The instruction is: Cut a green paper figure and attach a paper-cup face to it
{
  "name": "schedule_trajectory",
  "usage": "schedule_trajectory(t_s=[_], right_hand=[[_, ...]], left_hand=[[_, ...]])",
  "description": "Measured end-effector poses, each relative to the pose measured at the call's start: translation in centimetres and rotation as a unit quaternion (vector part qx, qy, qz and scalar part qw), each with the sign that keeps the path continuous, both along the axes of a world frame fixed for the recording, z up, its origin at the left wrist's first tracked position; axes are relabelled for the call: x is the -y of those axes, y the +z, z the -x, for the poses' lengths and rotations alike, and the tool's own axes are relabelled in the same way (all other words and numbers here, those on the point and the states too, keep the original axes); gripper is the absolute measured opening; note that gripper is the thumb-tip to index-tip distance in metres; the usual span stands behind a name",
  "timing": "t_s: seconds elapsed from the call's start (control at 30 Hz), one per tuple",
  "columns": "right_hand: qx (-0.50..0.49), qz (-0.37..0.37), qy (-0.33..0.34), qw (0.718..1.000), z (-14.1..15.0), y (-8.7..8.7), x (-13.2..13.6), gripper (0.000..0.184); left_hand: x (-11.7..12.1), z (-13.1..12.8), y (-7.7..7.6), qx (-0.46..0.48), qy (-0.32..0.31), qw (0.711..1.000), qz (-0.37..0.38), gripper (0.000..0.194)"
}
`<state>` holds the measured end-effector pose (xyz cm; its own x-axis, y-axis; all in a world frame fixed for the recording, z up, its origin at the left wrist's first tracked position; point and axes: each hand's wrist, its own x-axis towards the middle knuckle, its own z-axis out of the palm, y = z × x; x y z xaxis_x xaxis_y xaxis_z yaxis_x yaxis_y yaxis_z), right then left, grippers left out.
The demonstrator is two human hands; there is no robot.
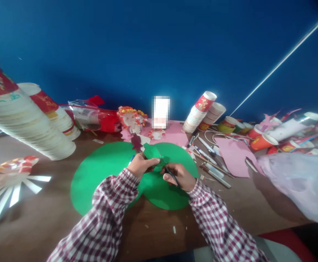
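My left hand (141, 164) is closed on a small piece of green paper (151, 150), thumb on top. Black-handled scissors (172, 174) sit in my right hand (182, 175), with the fingers wrapped round the handles. The blades point up and left and meet the green piece near my left thumb. Below both hands lie two large round green sheets (93, 182), side by side on the brown table (159, 236). A dark red paper cutout (137, 142) lies just beyond my left hand.
Tall paper cup stacks stand at left (44, 127) and back right (199, 112). Pens and a craft knife (216, 174) lie right of the green sheets, near pink paper (234, 156). A plastic bag (301, 185) bulges at far right. A cut-up cup (14, 178) lies left.
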<state>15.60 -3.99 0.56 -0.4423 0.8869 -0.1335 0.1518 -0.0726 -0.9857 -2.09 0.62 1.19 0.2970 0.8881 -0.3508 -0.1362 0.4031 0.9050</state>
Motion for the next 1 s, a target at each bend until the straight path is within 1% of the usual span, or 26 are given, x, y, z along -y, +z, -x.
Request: schedule_trajectory(t_s=[0.1,0.2,0.4,0.53,0.63,0.77,0.87,1.0], right_hand=[[-0.012,-0.005,-0.008,1.0,0.1,-0.2,0.0,0.039],[-0.004,-0.012,-0.009,1.0,0.1,-0.3,0.1,0.038],[-0.002,0.011,-0.006,1.0,0.1,0.4,0.2,0.041],[-0.022,0.009,0.0,1.0,0.2,0.7,0.2,0.043],[-0.033,0.001,0.0,0.999,0.3,0.5,0.2,0.04],[-0.033,-0.034,-0.019,0.999,0.4,0.1,0.2,0.036],[-0.029,-0.051,-0.034,0.998,0.6,-0.1,0.1,0.037],[-0.027,-0.048,-0.041,0.998,0.6,-0.2,0.1,0.039]], left_hand=[[0.0,0.0,0.3,0.003,0.013,1.0,0.024,0.031],[0.0,0.0,0.5,0.007,0.018,0.999,0.032,0.032],[0.3,-0.3,0.7,0.042,0.011,0.998,0.049,0.035],[0.5,-0.7,0.8,0.078,0.019,0.996,0.039,0.034],[0.7,-1.2,0.8,0.103,0.038,0.994,0.019,0.035],[1.3,-2.0,0.7,0.122,0.072,0.99,0.007,0.037],[1.6,-2.3,0.4,0.108,0.102,0.989,0.018,0.038],[1.7,-2.3,0.0,0.069,0.133,0.988,0.028,0.04]])
